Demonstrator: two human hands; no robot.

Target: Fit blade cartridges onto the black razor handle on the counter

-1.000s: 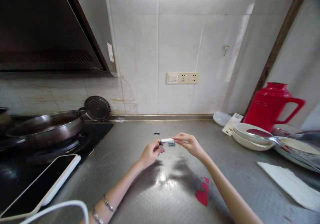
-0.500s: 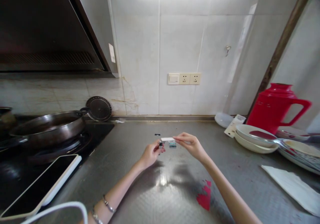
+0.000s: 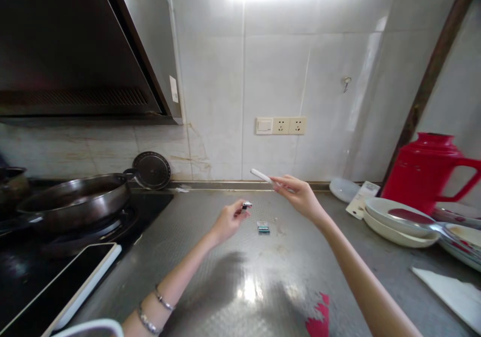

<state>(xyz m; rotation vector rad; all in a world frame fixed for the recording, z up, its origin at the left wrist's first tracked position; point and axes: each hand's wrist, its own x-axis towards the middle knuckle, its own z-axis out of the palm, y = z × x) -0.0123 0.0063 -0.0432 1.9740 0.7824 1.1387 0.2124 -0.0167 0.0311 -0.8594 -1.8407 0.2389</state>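
Observation:
My left hand (image 3: pixel 230 221) is closed in a pinch around a small black-and-silver piece (image 3: pixel 246 205), held above the counter. To its right and higher up, my right hand (image 3: pixel 298 195) grips one end of a slim white bar (image 3: pixel 262 176), whose free end points up and left. The two held things are apart. On the metal counter between and below the hands lies a small clear-and-teal item (image 3: pixel 263 227), too small to name.
A pan (image 3: pixel 77 201) sits on the black stove at left, with a phone (image 3: pixel 63 287) nearer me. At right stand a red jug (image 3: pixel 424 176), stacked bowls (image 3: pixel 402 229) and a white sheet (image 3: pixel 447 292). A red patch (image 3: pixel 319 319) marks the counter.
My right hand has lifted the white bar up and away from the left hand, tilting it. Earlier the bar was level beside the left fingers. The view has tipped up slightly.

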